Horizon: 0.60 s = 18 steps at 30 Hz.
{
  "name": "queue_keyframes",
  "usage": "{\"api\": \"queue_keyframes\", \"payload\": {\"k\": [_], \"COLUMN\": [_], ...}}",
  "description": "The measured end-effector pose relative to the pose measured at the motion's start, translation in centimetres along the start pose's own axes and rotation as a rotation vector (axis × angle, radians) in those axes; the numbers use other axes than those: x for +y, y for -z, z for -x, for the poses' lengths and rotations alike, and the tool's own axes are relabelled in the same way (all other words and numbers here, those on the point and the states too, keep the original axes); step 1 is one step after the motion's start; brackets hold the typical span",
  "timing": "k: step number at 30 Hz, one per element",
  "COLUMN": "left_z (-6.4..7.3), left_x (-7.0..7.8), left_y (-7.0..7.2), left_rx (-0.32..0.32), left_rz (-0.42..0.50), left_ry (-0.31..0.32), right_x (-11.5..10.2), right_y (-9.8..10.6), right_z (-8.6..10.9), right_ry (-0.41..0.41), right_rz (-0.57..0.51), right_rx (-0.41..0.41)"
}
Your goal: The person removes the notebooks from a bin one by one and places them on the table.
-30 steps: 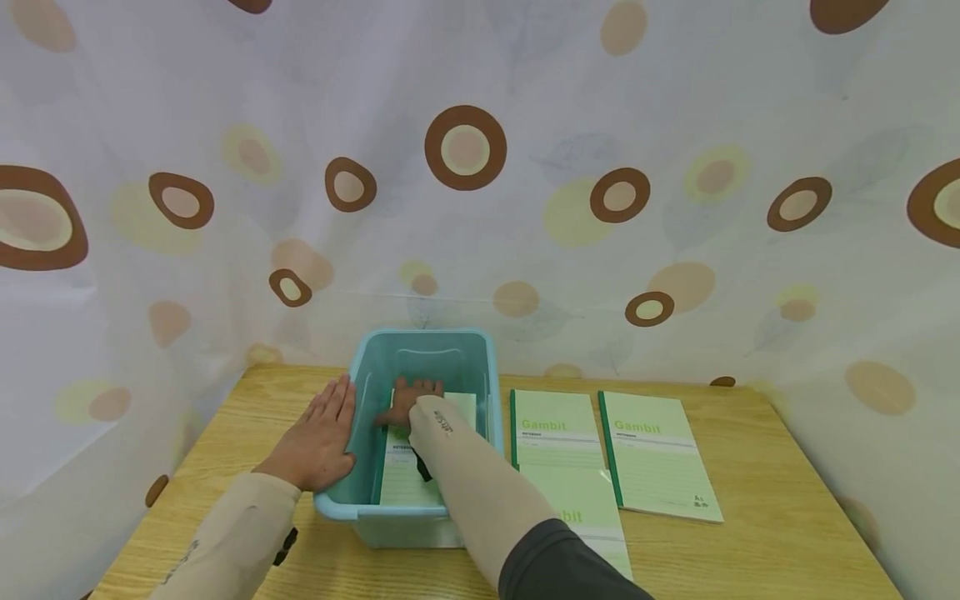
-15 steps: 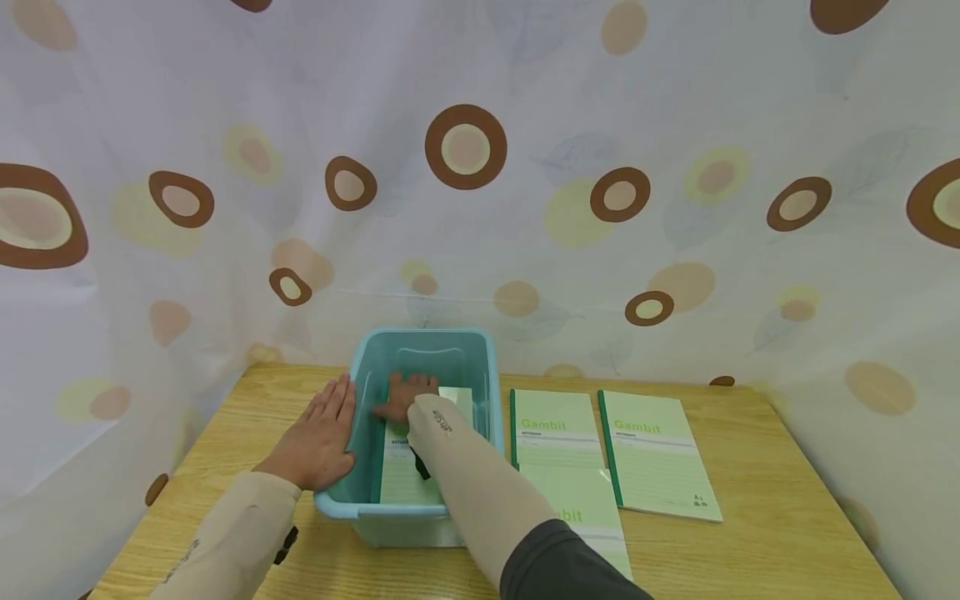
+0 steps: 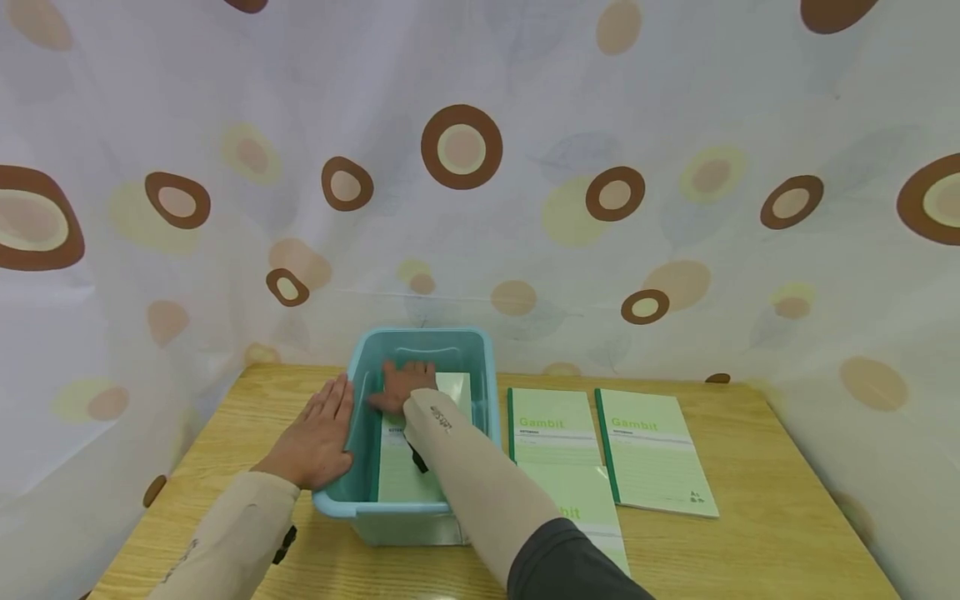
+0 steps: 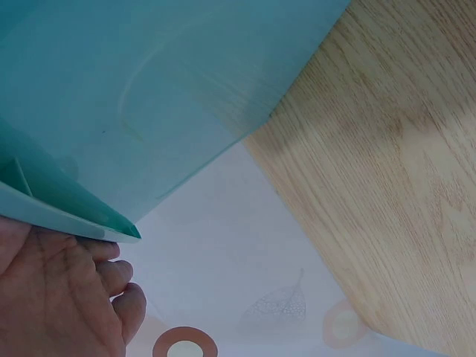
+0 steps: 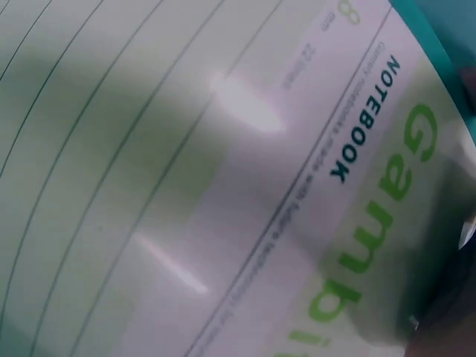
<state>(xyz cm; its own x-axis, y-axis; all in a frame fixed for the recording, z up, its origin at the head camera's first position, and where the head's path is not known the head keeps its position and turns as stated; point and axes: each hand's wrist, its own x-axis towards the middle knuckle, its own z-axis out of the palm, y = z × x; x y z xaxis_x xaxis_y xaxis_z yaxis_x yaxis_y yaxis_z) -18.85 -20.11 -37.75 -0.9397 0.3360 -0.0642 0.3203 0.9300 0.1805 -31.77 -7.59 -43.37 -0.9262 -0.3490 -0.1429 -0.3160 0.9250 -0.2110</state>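
A light blue plastic bin (image 3: 491, 400) stands on the table. Inside it lies a pale green notebook (image 3: 408, 479) with a dark green spine, its printed "Gambit" cover (image 5: 364, 216) filling the right wrist view. My right hand (image 3: 405, 385) reaches into the bin and rests spread on the notebook's far part, covering some of it. Along the bin's left rim lies my left hand (image 3: 311, 442), fingers straight and pointing away. In the left wrist view its palm (image 4: 59, 297) is against the underside of the rim (image 4: 67, 223).
Right of the bin lie three more Gambit notebooks: one at the back (image 3: 555, 425), one farther right (image 3: 656, 450), and one in front (image 3: 581, 508), partly hidden by my right sleeve. The wooden table (image 3: 780, 500) meets a patterned curtain (image 3: 525, 250) behind.
My right hand has moved toward the far end of the bin, and the notebook's far edge has shifted the same way. The left hand stays at the rim.
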Motion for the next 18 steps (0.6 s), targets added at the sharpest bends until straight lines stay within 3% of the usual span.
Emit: {"api": "queue_keyframes", "payload": {"k": [8, 18], "left_z": [0.1, 0.0], "left_x": [0.1, 0.2], "left_y": [0.1, 0.1], "left_rx": [-0.006, -0.019], "left_rz": [0.004, 0.011], "left_ry": [-0.008, -0.006], "right_x": [-0.1, -0.4], "right_y": [2.2, 6.7], "right_z": [0.2, 1.4], "right_ry": [0.033, 0.047], "right_rz": [0.030, 0.035], "right_rx": [0.074, 0.148]}}
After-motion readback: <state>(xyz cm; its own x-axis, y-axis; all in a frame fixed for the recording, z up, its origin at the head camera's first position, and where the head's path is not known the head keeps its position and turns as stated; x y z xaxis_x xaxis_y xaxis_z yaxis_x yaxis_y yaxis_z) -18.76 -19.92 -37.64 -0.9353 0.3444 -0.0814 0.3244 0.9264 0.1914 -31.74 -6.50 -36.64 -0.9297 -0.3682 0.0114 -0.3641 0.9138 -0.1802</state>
